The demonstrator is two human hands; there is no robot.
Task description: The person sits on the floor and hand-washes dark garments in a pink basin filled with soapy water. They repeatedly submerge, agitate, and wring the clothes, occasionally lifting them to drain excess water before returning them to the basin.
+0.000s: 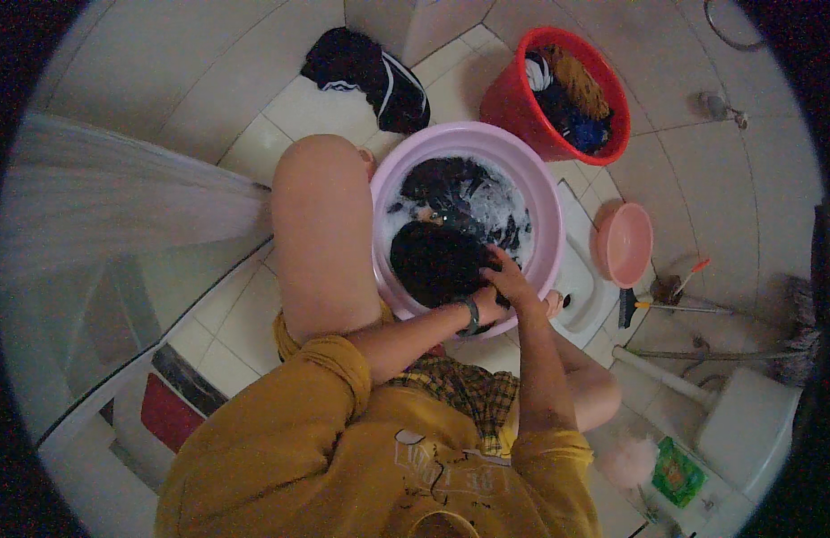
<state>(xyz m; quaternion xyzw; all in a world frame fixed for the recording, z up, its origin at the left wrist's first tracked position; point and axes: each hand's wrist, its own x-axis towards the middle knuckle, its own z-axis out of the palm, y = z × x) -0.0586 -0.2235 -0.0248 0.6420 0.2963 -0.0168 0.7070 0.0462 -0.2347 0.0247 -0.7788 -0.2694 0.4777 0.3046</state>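
A pink plastic basin (554, 222) stands before me on the tiled floor between my bare knees. It holds foamy water and dark cloth (442, 178). A bunched black garment (442, 262) rises above the suds on the near side of the basin. My left hand (490, 304), with a dark band at the wrist, grips the garment's near right edge. Just beyond it, my right hand (510, 277) has its fingers curled over the same black cloth. The fingertips of both hands are partly hidden in the folds.
A red bucket (505, 111) of clothes stands beyond the basin to the right. Black clothing with white stripes (388, 87) lies on the floor beyond. A white squat toilet pan (583, 296), a small pink basin (633, 245) and a squeegee (628, 308) are at right, a glass panel (112, 323) at left.
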